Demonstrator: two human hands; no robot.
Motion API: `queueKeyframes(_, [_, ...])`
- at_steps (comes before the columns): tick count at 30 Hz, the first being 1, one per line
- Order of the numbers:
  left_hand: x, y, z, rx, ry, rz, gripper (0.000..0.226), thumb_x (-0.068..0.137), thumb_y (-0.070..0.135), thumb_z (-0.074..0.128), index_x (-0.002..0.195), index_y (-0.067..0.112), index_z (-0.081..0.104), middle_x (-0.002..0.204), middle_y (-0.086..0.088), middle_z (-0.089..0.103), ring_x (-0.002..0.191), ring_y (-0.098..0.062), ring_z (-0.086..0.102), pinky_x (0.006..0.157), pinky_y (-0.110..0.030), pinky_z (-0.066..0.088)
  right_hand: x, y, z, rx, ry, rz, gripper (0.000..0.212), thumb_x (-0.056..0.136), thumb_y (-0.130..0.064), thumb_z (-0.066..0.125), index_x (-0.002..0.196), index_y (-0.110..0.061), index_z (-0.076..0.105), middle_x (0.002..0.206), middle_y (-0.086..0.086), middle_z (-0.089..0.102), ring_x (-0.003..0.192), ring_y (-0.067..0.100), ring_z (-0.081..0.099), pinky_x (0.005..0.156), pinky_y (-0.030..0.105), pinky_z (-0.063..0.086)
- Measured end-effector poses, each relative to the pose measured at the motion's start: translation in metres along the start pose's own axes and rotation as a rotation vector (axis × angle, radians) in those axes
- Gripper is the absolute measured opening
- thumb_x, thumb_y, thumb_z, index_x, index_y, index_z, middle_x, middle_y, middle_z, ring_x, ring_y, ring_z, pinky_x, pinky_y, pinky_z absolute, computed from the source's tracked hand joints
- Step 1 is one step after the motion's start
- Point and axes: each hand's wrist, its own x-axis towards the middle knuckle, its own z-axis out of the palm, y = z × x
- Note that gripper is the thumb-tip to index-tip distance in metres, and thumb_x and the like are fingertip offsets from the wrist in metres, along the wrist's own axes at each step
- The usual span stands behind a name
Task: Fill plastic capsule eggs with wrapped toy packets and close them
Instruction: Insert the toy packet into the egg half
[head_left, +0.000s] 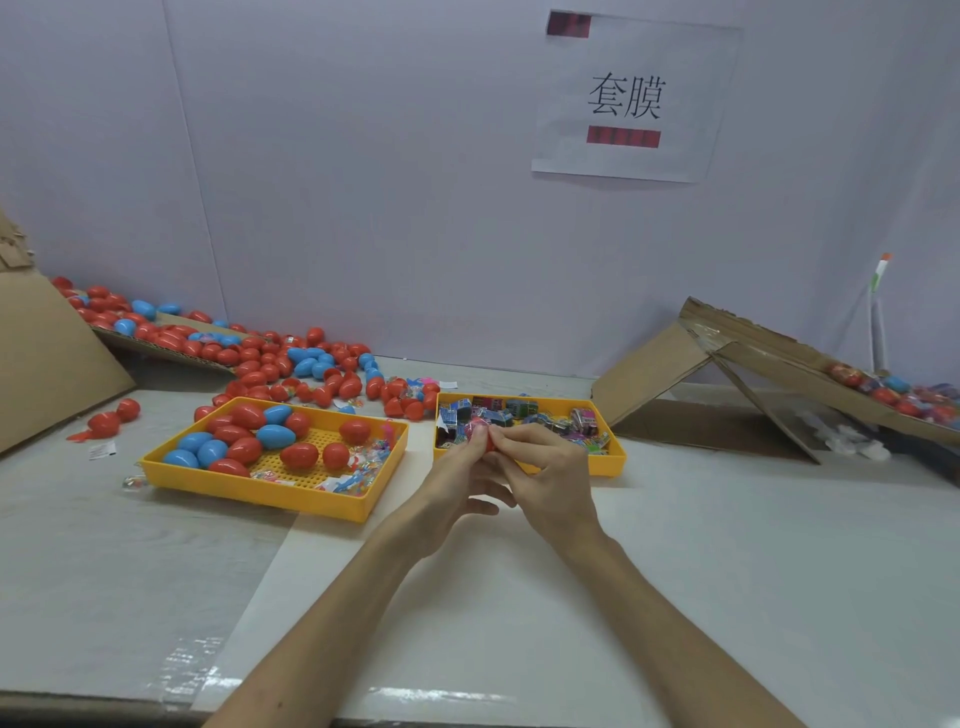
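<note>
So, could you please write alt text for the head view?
The left hand and right hand grip a red capsule egg over a white table. Behind, the left yellow tray holds red and blue eggs, the right tray wrapped toy packets.

red egg (490, 443): mostly hidden by fingers (524, 437) | eggs (894, 391) on right ramp (763, 357): blurred

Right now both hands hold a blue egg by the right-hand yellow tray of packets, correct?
Not blue. The head view shows the left hand and right hand holding a red egg by the right-hand yellow tray of packets.
</note>
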Motion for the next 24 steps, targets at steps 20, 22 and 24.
queueKeyframes(20, [0.0018, 0.001, -0.0001, -0.011, 0.042, -0.033, 0.067, 0.106, 0.058, 0.027, 0.101, 0.008, 0.073, 0.087, -0.007, 0.075, 0.074, -0.017, 0.068, 0.08, -0.036, 0.049, 0.0053, -0.0007, -0.0069, -0.016, 0.047, 0.092, 0.014, 0.088, -0.012, 0.076, 0.101, -0.013, 0.08, 0.095, -0.005, 0.077, 0.088, 0.005, 0.07, 0.079, 0.021, 0.056])
queueKeyframes(22, [0.0026, 0.0005, -0.0004, 0.015, 0.052, -0.037, 0.066, 0.105, 0.058, 0.029, 0.103, 0.007, 0.071, 0.085, -0.004, 0.075, 0.072, -0.015, 0.068, 0.08, -0.036, 0.049, 0.0055, -0.0008, -0.0076, -0.037, 0.054, 0.08, 0.012, 0.087, -0.009, 0.076, 0.099, -0.012, 0.08, 0.092, -0.003, 0.077, 0.085, 0.007, 0.07, 0.076, 0.022, 0.057])
queueKeyframes(24, [0.003, 0.0007, -0.0005, 0.036, 0.062, -0.035, 0.066, 0.105, 0.058, 0.03, 0.107, 0.005, 0.069, 0.083, -0.002, 0.075, 0.071, -0.014, 0.068, 0.082, -0.037, 0.048, 0.0059, -0.0007, -0.0078, -0.044, 0.055, 0.072, 0.012, 0.086, -0.007, 0.077, 0.097, -0.011, 0.079, 0.09, -0.002, 0.076, 0.081, 0.009, 0.07, 0.074, 0.023, 0.057])
